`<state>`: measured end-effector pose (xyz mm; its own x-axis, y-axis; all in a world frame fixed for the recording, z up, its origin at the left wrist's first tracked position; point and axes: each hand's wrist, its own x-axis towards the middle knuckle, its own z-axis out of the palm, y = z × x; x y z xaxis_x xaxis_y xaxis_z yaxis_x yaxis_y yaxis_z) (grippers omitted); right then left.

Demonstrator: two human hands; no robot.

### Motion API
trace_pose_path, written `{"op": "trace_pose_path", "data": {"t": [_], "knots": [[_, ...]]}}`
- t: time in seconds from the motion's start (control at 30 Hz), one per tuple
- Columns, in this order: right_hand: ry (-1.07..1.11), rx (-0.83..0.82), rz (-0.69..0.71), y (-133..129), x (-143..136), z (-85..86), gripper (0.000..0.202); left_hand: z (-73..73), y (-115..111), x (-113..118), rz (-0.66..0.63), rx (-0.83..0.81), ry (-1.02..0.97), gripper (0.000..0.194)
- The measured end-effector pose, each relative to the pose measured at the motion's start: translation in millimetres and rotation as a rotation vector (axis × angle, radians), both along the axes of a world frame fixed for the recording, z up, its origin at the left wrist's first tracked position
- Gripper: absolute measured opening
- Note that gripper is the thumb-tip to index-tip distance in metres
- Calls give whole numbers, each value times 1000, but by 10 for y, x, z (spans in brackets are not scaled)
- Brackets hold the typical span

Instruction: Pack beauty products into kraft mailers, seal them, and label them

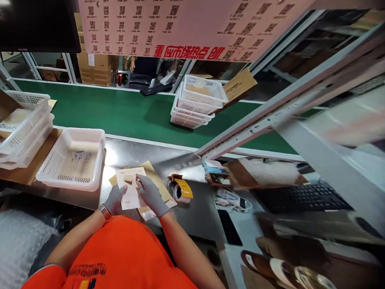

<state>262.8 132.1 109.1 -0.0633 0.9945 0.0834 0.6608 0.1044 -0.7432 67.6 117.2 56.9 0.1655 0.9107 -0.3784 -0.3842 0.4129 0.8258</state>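
A white sheet of paper (130, 200) with faint print is held low over the steel workbench. My left hand (115, 199), in a grey glove, pinches its left edge. My right hand (152, 195), also gloved, has its fingers closed at the sheet's upper right side. Between the fingertips, a small tan piece (128, 179) shows against the paper; what it is I cannot tell. Brown paper envelopes (155, 177) lie beneath the sheet and stick out to both sides. A yellow tape dispenser (182, 190) stands just right of them.
A white perforated basket (97, 169) with a labelled package sits at left, beside stacked baskets (37, 131). Behind runs a green conveyor belt (121, 107) carrying another basket stack (193, 108). A metal post slants at right, near a keyboard (308, 198) and a black phone-like slab (229, 227).
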Motion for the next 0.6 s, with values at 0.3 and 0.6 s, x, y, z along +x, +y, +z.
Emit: {"op": "trace_pose_path", "data": {"t": [0.3,0.6], "knots": [[384,-282,-252,-66,280,-297,49,73,-19,43,-56,-11,-124,90],[681,-525,48,25,672,-120,54,289,375,-237,-107,-20,131,88]]}}
